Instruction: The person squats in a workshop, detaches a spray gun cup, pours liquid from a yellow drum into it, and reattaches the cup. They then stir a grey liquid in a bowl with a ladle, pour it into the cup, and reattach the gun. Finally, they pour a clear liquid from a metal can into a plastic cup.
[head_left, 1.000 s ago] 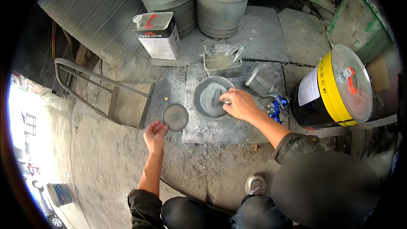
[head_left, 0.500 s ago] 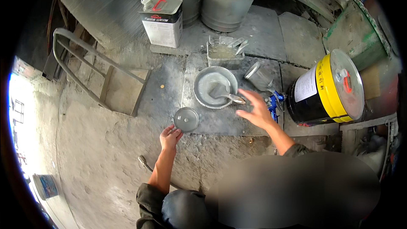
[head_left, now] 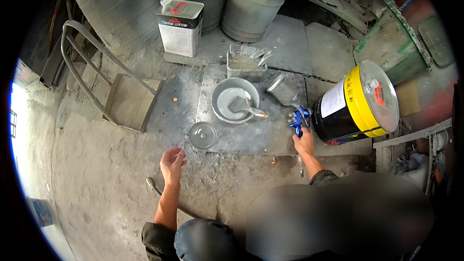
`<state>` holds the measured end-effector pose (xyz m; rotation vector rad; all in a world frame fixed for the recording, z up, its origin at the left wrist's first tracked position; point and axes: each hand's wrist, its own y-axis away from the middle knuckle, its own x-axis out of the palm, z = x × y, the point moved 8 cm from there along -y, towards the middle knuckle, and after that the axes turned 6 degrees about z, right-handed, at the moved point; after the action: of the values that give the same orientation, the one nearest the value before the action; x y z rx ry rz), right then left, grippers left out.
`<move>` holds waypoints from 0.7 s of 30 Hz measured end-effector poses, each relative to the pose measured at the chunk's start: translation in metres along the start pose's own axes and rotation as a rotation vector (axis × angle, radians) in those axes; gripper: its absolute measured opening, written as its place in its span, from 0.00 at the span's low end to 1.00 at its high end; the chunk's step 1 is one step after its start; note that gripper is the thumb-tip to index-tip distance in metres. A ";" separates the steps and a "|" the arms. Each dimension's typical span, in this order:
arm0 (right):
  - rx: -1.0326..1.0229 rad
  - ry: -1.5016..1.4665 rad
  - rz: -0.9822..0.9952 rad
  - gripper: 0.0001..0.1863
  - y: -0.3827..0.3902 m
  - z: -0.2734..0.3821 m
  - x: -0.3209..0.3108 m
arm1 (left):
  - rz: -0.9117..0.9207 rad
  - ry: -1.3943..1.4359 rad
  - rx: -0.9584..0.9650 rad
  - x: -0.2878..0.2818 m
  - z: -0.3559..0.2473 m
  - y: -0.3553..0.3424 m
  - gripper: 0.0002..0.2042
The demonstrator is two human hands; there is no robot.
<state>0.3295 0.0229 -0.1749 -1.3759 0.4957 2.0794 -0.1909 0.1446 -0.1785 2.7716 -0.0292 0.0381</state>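
My right hand [head_left: 304, 141] is closed around the handle of a blue spray gun [head_left: 300, 118]. A grey-smeared, clear cup [head_left: 285, 92] lies tilted beside the gun's top and seems joined to it. To the left, a grey basin [head_left: 216, 108] holds grey liquid, with a ladle [head_left: 258, 112] resting in it, its handle over the rim. A round grey lid [head_left: 202, 136] with a small centre knob lies flat just left of and nearer than the basin. My left hand [head_left: 171, 164] hovers below the lid, apart from it, fingers loosely bent and nothing visible in them.
Beyond the basin stands a rectangular tub [head_left: 246, 71] with tools in it. A rectangular can [head_left: 180, 31] and steel drums [head_left: 256, 7] are farther back. A black-and-yellow drum [head_left: 355, 101] stands close right. A hand trolley [head_left: 130, 99] is left; a hose [head_left: 157, 189] lies near my left forearm.
My left hand has let go of the lid and drawn back toward me. My right hand has moved from beside the basin to the spray gun and grasped its handle.
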 end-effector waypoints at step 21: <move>-0.404 -1.093 0.352 0.29 0.149 0.186 -0.025 | 0.983 -0.510 0.319 0.219 -0.091 0.101 0.35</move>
<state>0.1094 0.0147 -0.0807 -0.1419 -0.1805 2.9109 0.0230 0.0802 -0.0503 2.6768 -1.5975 -0.4368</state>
